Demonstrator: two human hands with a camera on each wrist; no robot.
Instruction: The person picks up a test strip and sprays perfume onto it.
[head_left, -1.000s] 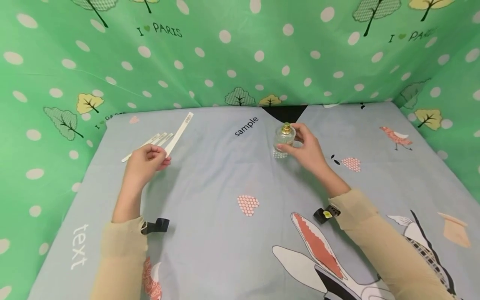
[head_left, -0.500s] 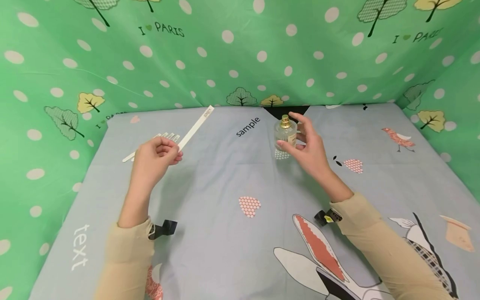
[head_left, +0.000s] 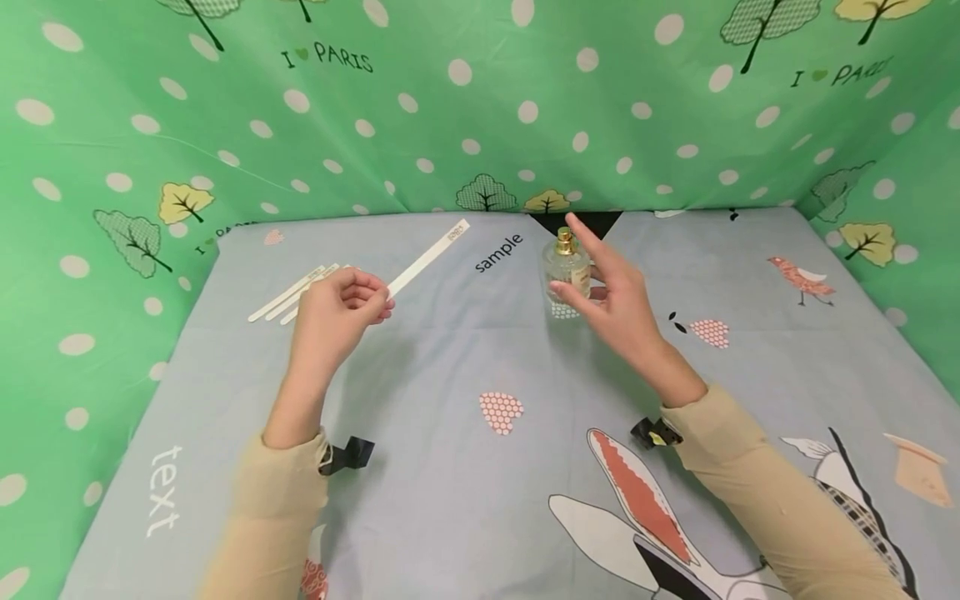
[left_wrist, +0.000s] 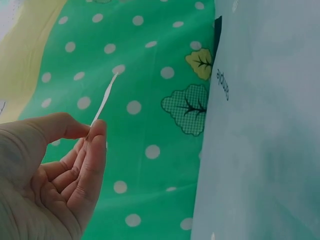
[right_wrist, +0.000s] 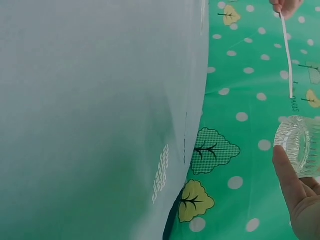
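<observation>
My left hand [head_left: 341, 321] pinches one end of a white paper test strip [head_left: 429, 260] between thumb and fingertips. The strip slants up and to the right, its printed end farthest from the hand; in the left wrist view the strip [left_wrist: 104, 100] appears almost edge-on. On the right, a clear glass perfume bottle [head_left: 564, 268] with a gold spray top is held upright in my right hand [head_left: 618, 312]. The thumb presses its near side, other fingers lie behind it, and the index finger points up beside the top. The right wrist view shows the bottle's ribbed base [right_wrist: 297, 145] off the table.
Several more paper strips [head_left: 287, 293] lie fanned on the table behind the left hand. A grey-blue printed cloth [head_left: 435, 358] covers the table. A green dotted curtain [head_left: 420, 100] rises along the back and sides.
My left hand has moved right with the strip, whose tip now points more toward the bottle. The right index finger has risen from the bottle's side to beside its spray top.
</observation>
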